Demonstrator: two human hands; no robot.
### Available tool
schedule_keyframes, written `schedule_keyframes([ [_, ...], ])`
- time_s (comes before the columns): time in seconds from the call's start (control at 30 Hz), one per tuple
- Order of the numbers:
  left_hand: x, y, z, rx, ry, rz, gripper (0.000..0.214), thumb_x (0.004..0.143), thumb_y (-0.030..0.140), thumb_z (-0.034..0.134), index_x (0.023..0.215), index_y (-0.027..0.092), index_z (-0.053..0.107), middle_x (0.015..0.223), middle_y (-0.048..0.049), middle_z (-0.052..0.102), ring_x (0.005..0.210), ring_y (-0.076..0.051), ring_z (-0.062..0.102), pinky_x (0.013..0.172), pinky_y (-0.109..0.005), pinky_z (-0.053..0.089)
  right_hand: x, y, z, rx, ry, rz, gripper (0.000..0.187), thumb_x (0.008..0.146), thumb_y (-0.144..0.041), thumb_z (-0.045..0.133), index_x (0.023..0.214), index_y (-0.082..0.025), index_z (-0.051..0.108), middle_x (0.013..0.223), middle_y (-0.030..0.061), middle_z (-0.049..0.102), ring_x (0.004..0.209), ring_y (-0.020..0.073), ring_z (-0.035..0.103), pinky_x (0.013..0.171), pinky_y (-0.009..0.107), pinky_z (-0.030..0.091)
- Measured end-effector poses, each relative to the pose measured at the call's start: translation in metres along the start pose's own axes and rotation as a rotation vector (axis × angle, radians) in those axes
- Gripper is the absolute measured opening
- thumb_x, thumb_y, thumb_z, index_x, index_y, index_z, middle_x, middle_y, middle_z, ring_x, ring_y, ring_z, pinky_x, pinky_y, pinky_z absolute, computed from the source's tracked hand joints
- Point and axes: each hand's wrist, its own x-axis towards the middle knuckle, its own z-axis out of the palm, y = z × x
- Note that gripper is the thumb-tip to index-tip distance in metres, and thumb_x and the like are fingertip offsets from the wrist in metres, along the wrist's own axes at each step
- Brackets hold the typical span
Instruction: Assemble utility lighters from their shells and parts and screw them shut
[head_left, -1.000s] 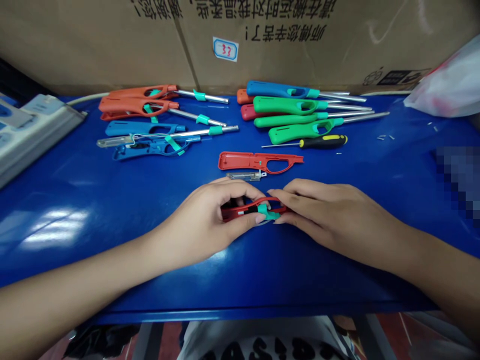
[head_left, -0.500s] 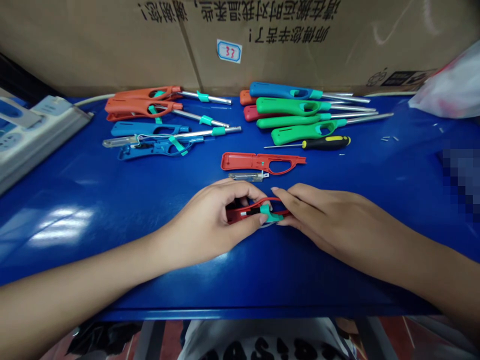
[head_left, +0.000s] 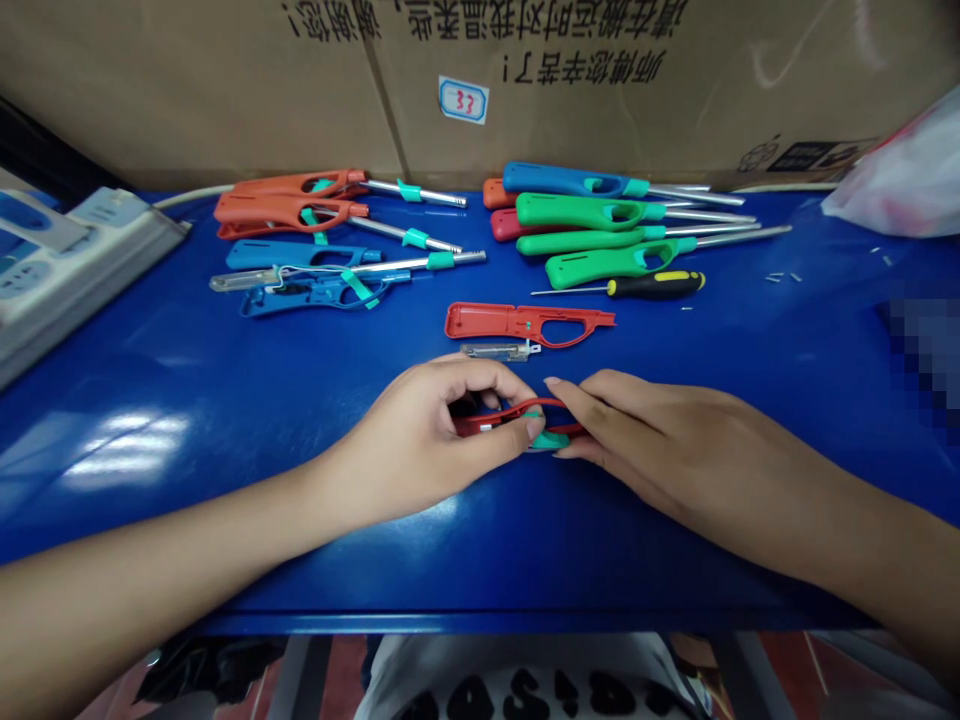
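Between my two hands is a red lighter half-shell (head_left: 512, 412), its open inside facing up. My left hand (head_left: 439, 430) is closed round its handle end, with the thumb pressed on a teal trigger piece (head_left: 551, 440) at the shell's opening. Fingers of my right hand (head_left: 645, 425) close on the other end and hide most of it. Just beyond my hands lie the matching red half-shell (head_left: 484, 322), with its finger loop to the right, and a clear fuel tank (head_left: 496, 351) with a white fitting.
Orange lighters (head_left: 281, 212) and opened blue lighter parts (head_left: 300, 298) lie at the back left. Several green lighters (head_left: 577, 211), a blue lighter (head_left: 562, 178) and a screwdriver (head_left: 656, 286) lie at the back right, near small screws (head_left: 784, 277). A power strip (head_left: 82, 265) stands left; cardboard (head_left: 255, 110) stands behind.
My left thumb has moved right and down over the teal trigger piece, covering more of it. The right hand keeps nearly the same grip; the view has shifted slightly.
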Motion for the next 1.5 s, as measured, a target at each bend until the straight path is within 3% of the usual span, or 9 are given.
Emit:
schedule_keyframes([
  [0.4,0.0,-0.002,0.001,0.023,0.035,0.003,0.016,0.09,0.033,0.072,0.09,0.017,0.074,0.082,-0.0006,0.072,0.074,-0.014,0.065,0.065,-0.023,0.051,0.007,-0.003,0.0,0.132,0.01,0.067,0.037,0.109,-0.029,0.035,0.125,-0.007,0.06,0.093,0.0095,0.067,0.068,0.0209,0.066,0.055,0.034,0.044],
  [0.57,0.0,0.0,-0.001,-0.032,0.056,0.012,0.014,0.091,0.029,0.069,0.094,0.017,0.076,0.085,0.0003,0.075,0.075,-0.013,0.066,0.067,-0.021,0.052,0.008,-0.002,-0.003,0.3,0.046,0.201,0.029,0.106,-0.031,0.046,0.127,-0.014,0.058,0.103,0.0088,0.07,0.082,0.0213,0.069,0.065,0.032,0.051],
  [0.7,-0.001,0.002,0.0,-0.061,0.059,0.007,0.024,0.094,0.019,0.057,0.107,0.019,0.077,0.106,-0.0016,0.078,0.093,-0.016,0.072,0.083,-0.025,0.058,0.01,0.0,-0.003,0.468,0.063,0.322,0.016,0.099,-0.025,0.058,0.115,-0.023,0.06,0.11,0.0049,0.068,0.09,0.0187,0.068,0.071,0.028,0.052],
  [0.83,-0.003,-0.003,0.003,-0.005,0.053,0.111,0.047,0.082,0.009,0.063,0.128,0.017,0.07,0.128,-0.0065,0.072,0.114,-0.022,0.07,0.101,-0.033,0.056,0.012,-0.001,0.002,0.474,0.052,0.368,0.018,0.099,-0.022,0.057,0.113,-0.025,0.068,0.122,0.0076,0.059,0.076,0.0137,0.062,0.065,0.029,0.05],
  [0.93,-0.005,-0.008,0.004,0.102,0.041,0.212,0.057,0.08,0.003,0.061,0.134,0.019,0.066,0.133,-0.0079,0.07,0.121,-0.024,0.067,0.107,-0.037,0.053,0.013,-0.002,0.003,0.488,0.053,0.384,0.02,0.098,-0.025,0.057,0.113,-0.025,0.071,0.118,0.0082,0.055,0.069,0.0115,0.057,0.059,0.028,0.047],
  [1.1,-0.005,-0.011,0.004,0.144,0.029,0.276,0.054,0.085,0.0,0.056,0.133,0.022,0.067,0.12,-0.0063,0.073,0.106,-0.019,0.07,0.088,-0.03,0.059,0.017,-0.002,0.0,0.552,0.109,0.371,0.015,0.098,-0.027,0.06,0.096,-0.023,0.075,0.094,0.0039,0.056,0.074,0.0144,0.056,0.063,0.028,0.047],
  [1.23,-0.005,-0.01,0.003,0.159,0.006,0.294,0.05,0.089,0.001,0.054,0.131,0.023,0.068,0.108,-0.0058,0.069,0.092,-0.016,0.067,0.072,-0.025,0.055,0.02,-0.004,-0.001,0.643,0.2,0.418,0.013,0.096,-0.021,0.064,0.09,-0.022,0.076,0.086,0.0017,0.06,0.068,0.0122,0.056,0.058,0.027,0.045],
  [1.5,-0.003,-0.01,0.004,0.175,-0.007,0.311,0.047,0.093,0.003,0.051,0.131,0.024,0.068,0.104,-0.0053,0.065,0.089,-0.014,0.063,0.07,-0.024,0.052,0.019,-0.006,0.0,0.603,0.21,0.41,0.023,0.098,-0.019,0.06,0.082,-0.023,0.075,0.08,0.0013,0.065,0.066,0.0126,0.059,0.06,0.027,0.047],
])
